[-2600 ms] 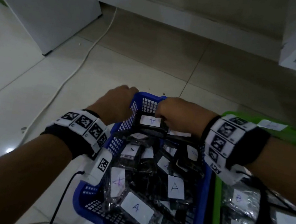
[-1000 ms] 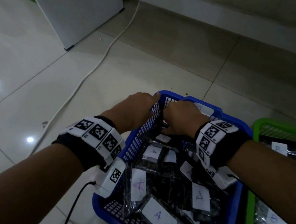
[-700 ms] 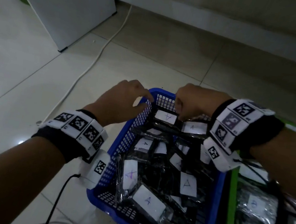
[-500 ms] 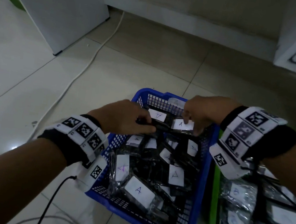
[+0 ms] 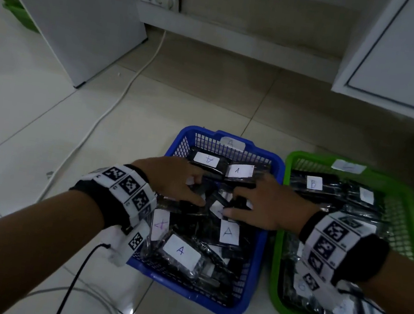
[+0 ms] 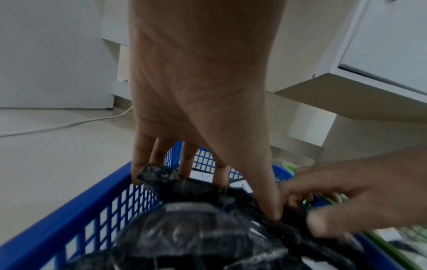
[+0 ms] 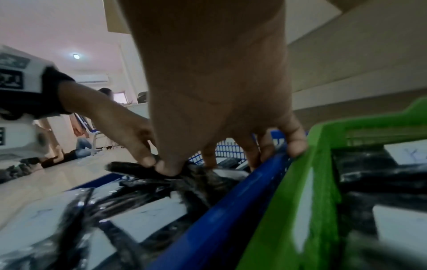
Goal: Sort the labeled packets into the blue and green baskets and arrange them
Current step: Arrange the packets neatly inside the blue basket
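**Both hands down among the A packets in the blue basket**

Head view: your left hand [image 5: 170, 178] and right hand [image 5: 265, 206] meet over the middle of the blue basket [image 5: 252, 284], which stands on the tiled floor [image 5: 43, 132] just left of the green basket [image 5: 278, 248]. The blue one is full of black packets with white A labels; 2 of them [image 5: 206, 160] [image 5: 238, 171] lie side by side at the far wall. A packet marked B [image 5: 313, 184] lies at the far end of the green basket.

Left wrist view: your left fingers [image 6: 141, 164] and thumb reach down onto a crumpled black packet [image 6: 184, 184] at the basket's left wall and pinch it.

Right wrist view: your right thumb [image 7: 167, 169] presses a black packet edge [image 7: 134, 169] against the left hand's fingertip; the other right fingers curl down inside the blue rim [image 7: 231, 210]. Your right hand grips that packet too.
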Motion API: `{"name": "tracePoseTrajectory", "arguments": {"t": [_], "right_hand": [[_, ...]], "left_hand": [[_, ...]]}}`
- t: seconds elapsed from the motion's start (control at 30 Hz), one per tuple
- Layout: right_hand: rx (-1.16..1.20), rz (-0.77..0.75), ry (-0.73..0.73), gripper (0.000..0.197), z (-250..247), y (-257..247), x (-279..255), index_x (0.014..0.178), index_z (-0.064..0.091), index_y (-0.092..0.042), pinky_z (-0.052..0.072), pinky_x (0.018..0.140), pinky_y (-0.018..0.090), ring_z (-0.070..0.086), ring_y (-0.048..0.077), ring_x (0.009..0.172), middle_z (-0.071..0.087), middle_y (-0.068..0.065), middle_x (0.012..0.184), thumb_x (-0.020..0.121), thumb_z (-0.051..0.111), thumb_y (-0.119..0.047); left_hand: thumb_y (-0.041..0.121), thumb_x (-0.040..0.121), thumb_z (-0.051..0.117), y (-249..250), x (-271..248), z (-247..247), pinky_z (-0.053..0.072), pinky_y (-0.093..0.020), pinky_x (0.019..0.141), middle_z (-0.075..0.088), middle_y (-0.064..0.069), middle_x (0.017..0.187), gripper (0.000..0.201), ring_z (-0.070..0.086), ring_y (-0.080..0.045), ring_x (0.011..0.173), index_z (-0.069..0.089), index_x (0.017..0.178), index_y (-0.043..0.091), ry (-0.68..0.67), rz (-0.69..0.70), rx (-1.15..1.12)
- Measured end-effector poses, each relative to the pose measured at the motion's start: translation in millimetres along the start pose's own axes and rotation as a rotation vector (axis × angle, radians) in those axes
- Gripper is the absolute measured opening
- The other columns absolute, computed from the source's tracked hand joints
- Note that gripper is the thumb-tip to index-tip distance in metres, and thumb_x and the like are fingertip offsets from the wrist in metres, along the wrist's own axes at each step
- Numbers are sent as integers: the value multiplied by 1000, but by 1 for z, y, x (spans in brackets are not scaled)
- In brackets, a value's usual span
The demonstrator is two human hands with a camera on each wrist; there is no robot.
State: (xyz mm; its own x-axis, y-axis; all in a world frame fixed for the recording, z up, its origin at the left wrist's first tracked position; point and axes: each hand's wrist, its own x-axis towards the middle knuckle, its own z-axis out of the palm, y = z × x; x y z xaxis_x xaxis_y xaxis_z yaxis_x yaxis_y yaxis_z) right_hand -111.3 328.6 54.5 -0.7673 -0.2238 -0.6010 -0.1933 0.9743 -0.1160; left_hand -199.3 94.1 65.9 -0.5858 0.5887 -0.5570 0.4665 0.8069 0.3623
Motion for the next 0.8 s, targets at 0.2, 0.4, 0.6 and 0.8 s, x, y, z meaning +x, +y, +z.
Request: {"name": "tracePoseTrajectory", "arguments": {"t": [0.2, 0.4, 0.6, 0.8], "right_hand": [[-54, -11, 264, 38, 14, -33, -7, 117, 49, -31, 39, 86, 47, 56, 30, 104, 59, 1, 113, 91, 42, -58], [385, -12, 319, 29, 8, -31, -7, 98, 60, -32, 52, 72, 36, 57, 19, 84, 50, -5, 93, 76, 71, -47], [574, 156, 174, 68, -29, -20, 4, 114, 61, -14, 56, 84, 35, 62, 19, 97, 64, 2, 108, 55, 90, -32], [-60, 15, 422, 63, -46, -5, 34, 128, 43, -25, 40, 84, 42, 45, 28, 104, 56, 8, 114, 76, 73, -7]], "left_hand": [[50, 77, 80, 1, 2, -6, 48, -26, 68, 62, 9, 85, 31, 58, -9, 74, 66, 92, 26, 10, -11, -54], [48, 56, 89, 5, -1, -22, 54, -38, 94, 47, 9, 125, 82, 55, -13, 106, 51, 128, 39, -145, -102, 101], [45, 61, 87, 10, 1, -21, 48, -42, 104, 38, 5, 142, 105, 46, -18, 122, 30, 148, 39, -226, -108, 182], [40, 66, 87, 6, 2, -20, 46, -39, 106, 38, 7, 144, 100, 43, -16, 121, 31, 149, 39, -227, -116, 135]]}}
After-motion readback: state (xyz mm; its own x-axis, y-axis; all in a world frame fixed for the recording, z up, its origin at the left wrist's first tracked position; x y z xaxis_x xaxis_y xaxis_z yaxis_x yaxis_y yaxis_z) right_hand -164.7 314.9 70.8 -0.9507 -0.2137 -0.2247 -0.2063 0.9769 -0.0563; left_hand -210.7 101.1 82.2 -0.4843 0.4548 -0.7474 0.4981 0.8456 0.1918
